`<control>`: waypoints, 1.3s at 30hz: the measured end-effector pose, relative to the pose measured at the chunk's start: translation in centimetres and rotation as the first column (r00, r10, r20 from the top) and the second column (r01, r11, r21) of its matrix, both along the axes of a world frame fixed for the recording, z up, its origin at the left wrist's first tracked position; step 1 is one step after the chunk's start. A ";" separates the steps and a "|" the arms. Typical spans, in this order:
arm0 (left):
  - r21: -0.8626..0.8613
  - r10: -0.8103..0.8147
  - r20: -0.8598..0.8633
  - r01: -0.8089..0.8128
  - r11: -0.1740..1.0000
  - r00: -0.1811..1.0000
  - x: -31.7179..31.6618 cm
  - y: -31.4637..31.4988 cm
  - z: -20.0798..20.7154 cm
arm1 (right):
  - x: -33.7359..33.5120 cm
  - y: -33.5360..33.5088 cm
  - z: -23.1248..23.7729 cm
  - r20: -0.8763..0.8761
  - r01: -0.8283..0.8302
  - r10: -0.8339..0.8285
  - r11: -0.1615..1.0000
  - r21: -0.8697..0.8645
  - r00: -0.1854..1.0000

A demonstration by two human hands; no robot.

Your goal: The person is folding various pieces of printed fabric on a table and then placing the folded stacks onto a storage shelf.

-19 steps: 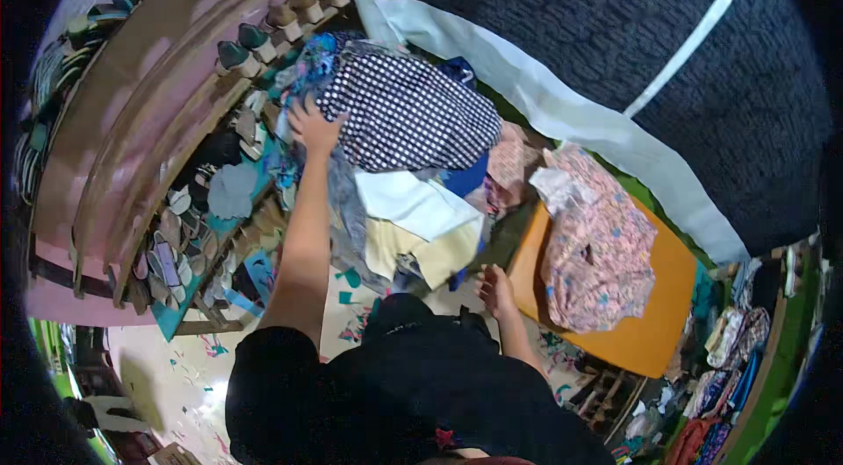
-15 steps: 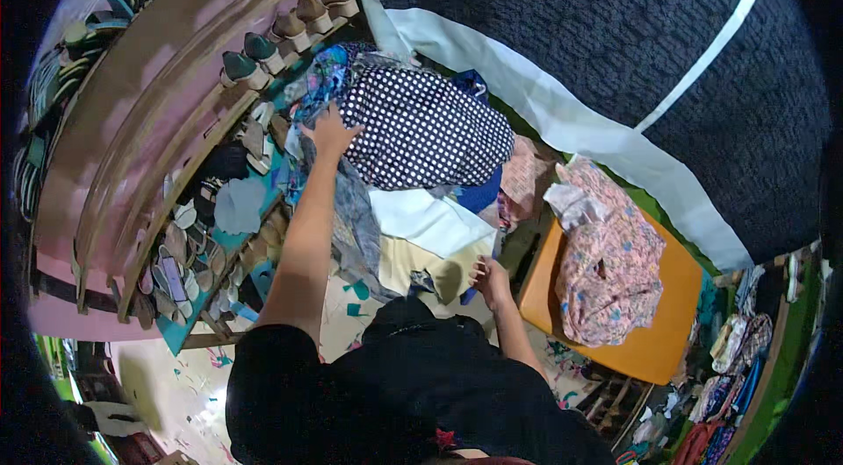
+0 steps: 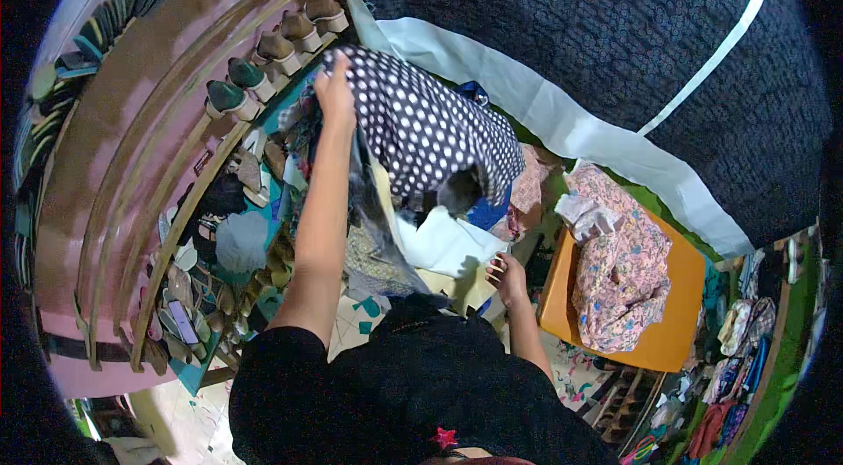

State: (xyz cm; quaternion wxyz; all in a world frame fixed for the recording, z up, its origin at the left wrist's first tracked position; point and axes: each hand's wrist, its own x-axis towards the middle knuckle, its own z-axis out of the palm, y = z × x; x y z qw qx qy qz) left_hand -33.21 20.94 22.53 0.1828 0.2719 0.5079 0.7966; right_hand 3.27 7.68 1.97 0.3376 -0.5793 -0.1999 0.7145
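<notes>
My left hand (image 3: 336,98) is closed on the upper left edge of a black-and-white polka-dot cloth (image 3: 421,114), lifting that side off the pile. A grey patterned cloth (image 3: 379,217) hangs below the raised edge. Underneath, a white cloth (image 3: 457,241) and a pale yellow cloth (image 3: 448,285) show toward me. By the right edge of these two is my right hand (image 3: 507,281), its fingers loosely bent and apart, with nothing seen in them. Blue fabric (image 3: 488,212) peeks out under the polka-dot cloth's right end.
An orange table (image 3: 689,307) on the right bears a pink floral cloth (image 3: 619,289) and a small white cloth (image 3: 587,215). To the left, wooden racks (image 3: 171,276) hold several shoes (image 3: 299,30). A dark textured sheet with a white border (image 3: 562,127) hangs at the back.
My left hand has taken hold of the polka-dot cloth and raised its left side, also shifting the grey cloth. My right hand stays beside the white cloth.
</notes>
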 end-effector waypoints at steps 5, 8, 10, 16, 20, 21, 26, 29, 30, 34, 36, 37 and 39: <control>-0.190 0.421 -0.299 -0.486 0.853 0.856 -7.0 6.0 -2.8 | 1.1 -0.2 -0.7 -0.036 0.120 -0.120 0.993 0.011 0.992; -0.817 0.203 -0.372 -0.423 0.392 0.906 -7.5 7.2 -6.1 | 1.4 -0.6 -1.3 -0.013 0.150 -0.150 0.989 -0.007 0.989; -0.577 0.154 -0.723 -0.711 0.402 0.674 -5.7 6.0 -10.0 | 1.1 -0.5 -1.4 -0.017 0.133 -0.133 0.991 -0.017 0.991; -0.644 -0.475 -0.761 -0.597 0.478 0.441 -1.7 2.1 -12.7 | 1.2 -0.3 -1.5 0.003 0.096 -0.096 0.994 -0.050 0.995; -0.665 -0.462 -0.746 -0.564 0.489 0.480 -1.5 1.8 -11.9 | 1.1 -0.1 -0.8 0.016 0.111 -0.110 0.994 -0.021 0.994; -0.666 -0.463 -0.746 -0.562 0.491 0.479 -1.3 1.7 -11.8 | 1.2 -0.3 -0.8 0.002 0.122 -0.122 0.992 -0.017 0.993; -0.633 -0.411 -0.774 -0.573 0.520 0.481 -0.5 0.9 -11.6 | 1.8 -1.2 -0.9 0.007 0.150 -0.150 0.988 -0.031 0.989; -0.599 -0.378 -0.800 -0.589 0.542 0.466 -0.2 0.4 -12.0 | 1.9 -1.6 -0.8 0.010 0.162 -0.161 0.986 -0.027 0.987; -0.596 -0.375 -0.802 -0.591 0.543 0.464 0.0 0.3 -11.9 | 1.9 -1.6 -0.8 0.011 0.163 -0.162 0.986 -0.027 0.987; -0.524 -0.337 -0.852 -0.641 0.561 0.400 0.3 -0.2 -12.3 | 1.8 -1.9 -0.6 0.012 0.160 -0.159 0.987 -0.018 0.987; -0.535 -0.340 -0.844 -0.628 0.565 0.414 1.5 -0.6 -11.7 | 1.9 -2.1 0.1 0.035 0.170 -0.173 0.983 0.065 0.984; -0.528 -0.313 -0.846 -0.605 0.596 0.431 2.3 -0.7 -11.8 | 2.3 -2.2 0.4 0.052 0.193 -0.200 0.974 0.123 0.978; -0.531 -0.301 -0.839 -0.561 0.636 0.453 4.7 -1.0 -11.5 | 3.8 -2.1 -0.2 0.123 0.229 -0.269 0.935 0.271 0.955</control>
